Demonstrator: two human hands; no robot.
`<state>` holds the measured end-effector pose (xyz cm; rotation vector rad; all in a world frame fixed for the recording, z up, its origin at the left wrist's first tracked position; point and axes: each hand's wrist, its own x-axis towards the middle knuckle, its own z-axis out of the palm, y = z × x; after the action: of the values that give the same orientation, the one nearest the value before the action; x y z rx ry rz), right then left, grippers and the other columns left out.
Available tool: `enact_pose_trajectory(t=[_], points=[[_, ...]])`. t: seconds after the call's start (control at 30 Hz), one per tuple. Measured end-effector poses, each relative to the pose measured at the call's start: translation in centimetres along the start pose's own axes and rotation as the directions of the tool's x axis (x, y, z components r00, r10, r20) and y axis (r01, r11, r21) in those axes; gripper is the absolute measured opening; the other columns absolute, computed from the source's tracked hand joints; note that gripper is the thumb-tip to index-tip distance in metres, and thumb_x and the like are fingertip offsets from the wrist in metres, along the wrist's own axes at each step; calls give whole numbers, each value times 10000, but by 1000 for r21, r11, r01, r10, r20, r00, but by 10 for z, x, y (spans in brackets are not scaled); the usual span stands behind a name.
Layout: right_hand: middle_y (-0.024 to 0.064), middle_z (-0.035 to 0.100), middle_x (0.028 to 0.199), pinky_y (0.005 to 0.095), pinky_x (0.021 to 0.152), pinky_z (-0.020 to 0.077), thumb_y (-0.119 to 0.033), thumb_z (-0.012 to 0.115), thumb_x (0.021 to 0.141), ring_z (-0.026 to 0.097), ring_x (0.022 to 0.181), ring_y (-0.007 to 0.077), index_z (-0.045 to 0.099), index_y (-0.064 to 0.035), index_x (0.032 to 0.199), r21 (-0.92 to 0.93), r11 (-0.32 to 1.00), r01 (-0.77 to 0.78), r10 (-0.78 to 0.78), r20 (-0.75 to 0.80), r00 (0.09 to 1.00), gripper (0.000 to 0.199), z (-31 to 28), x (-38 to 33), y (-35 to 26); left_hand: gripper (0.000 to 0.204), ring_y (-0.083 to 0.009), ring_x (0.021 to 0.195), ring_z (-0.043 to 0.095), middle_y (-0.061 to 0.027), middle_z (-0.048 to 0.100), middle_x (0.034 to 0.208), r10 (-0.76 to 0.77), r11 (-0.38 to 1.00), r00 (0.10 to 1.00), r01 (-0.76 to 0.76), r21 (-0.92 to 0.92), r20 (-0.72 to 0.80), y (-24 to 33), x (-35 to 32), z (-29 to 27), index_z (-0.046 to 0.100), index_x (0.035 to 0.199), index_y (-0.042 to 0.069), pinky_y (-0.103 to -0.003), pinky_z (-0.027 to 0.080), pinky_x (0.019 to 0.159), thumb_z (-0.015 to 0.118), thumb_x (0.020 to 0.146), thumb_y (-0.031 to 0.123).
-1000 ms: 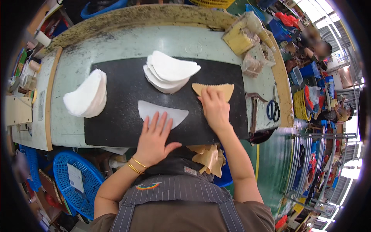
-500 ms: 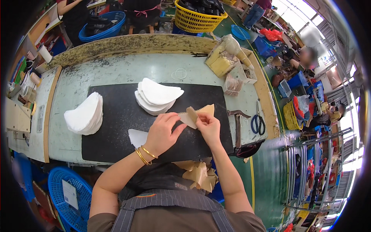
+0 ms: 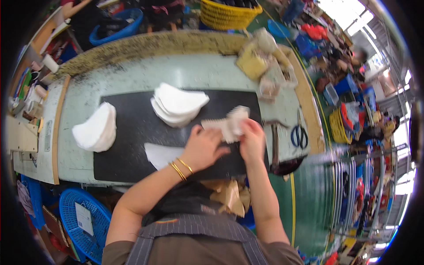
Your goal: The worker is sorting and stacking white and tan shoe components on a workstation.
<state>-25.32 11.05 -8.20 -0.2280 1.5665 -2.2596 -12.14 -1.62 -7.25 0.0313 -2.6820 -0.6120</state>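
Zigzag-edged piece (image 3: 226, 128) is mid-handling, not finished, by my read: up over the black mat (image 3: 128, 115) on the bench (image 3: 132, 73), right of centre, its right end bent up. Motion blur, so can't tell if it's one layer or two coming apart.

Right hand (image 3: 253, 139): thumb and fingers closed in a pinch on the piece's right end. Left hand (image 3: 204, 148): fingers half curled at the piece's lower left edge, thumb spread away from them. Can't tell whether it grips or only touches.

Single white piece (image 3: 159, 154) lies on the mat, partly covered by the left hand and wrist. It's apart from the piece in hand; nothing joins the two yet.

Two piles of white pieces: middle stack (image 3: 179, 104) on the mat, left stack (image 3: 97, 128) at the mat's left edge. Both untouched. Which is done and which is waiting, can't tell; no count either.

Crumpled tan paper (image 3: 229, 196) sits below the bench's near edge. Looks like scrap, so probably some pieces are already through. Scissors (image 3: 300, 137) lie unused at right.
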Motion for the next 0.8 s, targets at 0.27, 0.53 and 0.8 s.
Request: enact_pose_trajectory(t=[0.27,0.53,0.8], points=[[144,659,957,376,699,506,28,664,729,627,788,294,662,12,976,-500,-225,836,-667,705,242,248,42,-73,-63,334,-138,1013,554,-51,573,1100,-284,154,958,99,-983,52,44,-4,-54,513,1159,4,-281,442,865,611,905,197],[85,650,951,318,679,505,-31,744,683,614,794,244,675,-2,985,-483,0,875,-733,595,329,312,102,-94,-70,188,-101,899,601,-43,624,964,-452,6,890,70,-998,60,37,-30,-104,572,1093,-23,-247,516,814,551,923,54],[87,667,916,288,621,522,12,710,712,637,741,203,678,-38,955,-400,239,885,-558,689,463,250,105,-103,-80,222,-105,881,624,-62,644,971,-425,253,905,131,-959,11,40,-55,-110,559,1137,-44,-239,511,819,486,957,62]])
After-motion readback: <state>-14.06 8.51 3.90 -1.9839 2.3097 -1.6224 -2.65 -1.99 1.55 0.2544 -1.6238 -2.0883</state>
